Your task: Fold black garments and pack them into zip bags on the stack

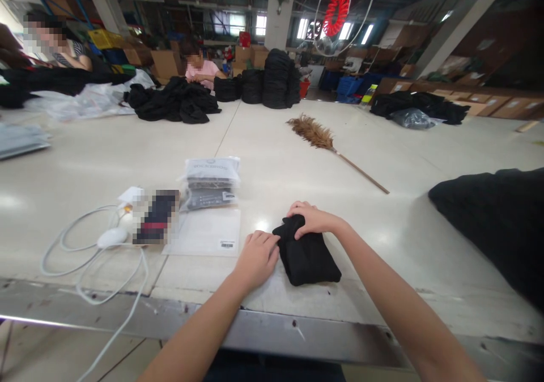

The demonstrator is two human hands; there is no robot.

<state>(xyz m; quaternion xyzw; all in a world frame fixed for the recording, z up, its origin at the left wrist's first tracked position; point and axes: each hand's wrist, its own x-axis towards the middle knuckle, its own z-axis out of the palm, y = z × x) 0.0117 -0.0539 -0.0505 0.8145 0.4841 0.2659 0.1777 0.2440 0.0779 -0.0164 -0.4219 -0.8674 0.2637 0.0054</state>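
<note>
A folded black garment point(308, 260) lies on the white table near its front edge. My right hand point(312, 219) grips the garment's far end, with the thumb on top and the fingers curled over the far side. Beside its left edge rests my left hand point(258, 257), palm down with the fingers stretched out, the tips touching the cloth. Left of my hands is a flat clear plastic bag point(204, 232) with a barcode label. Just behind it sits a small stack of packed bags point(211, 181) with dark contents.
A phone point(157, 217) and white charging cables point(79, 249) lie at left. A feather duster point(335, 149) rests beyond my hands. A large black cloth pile point(497, 217) stands at right. Black garment stacks point(276, 81) line the far edge, where a person in pink point(206, 70) sits.
</note>
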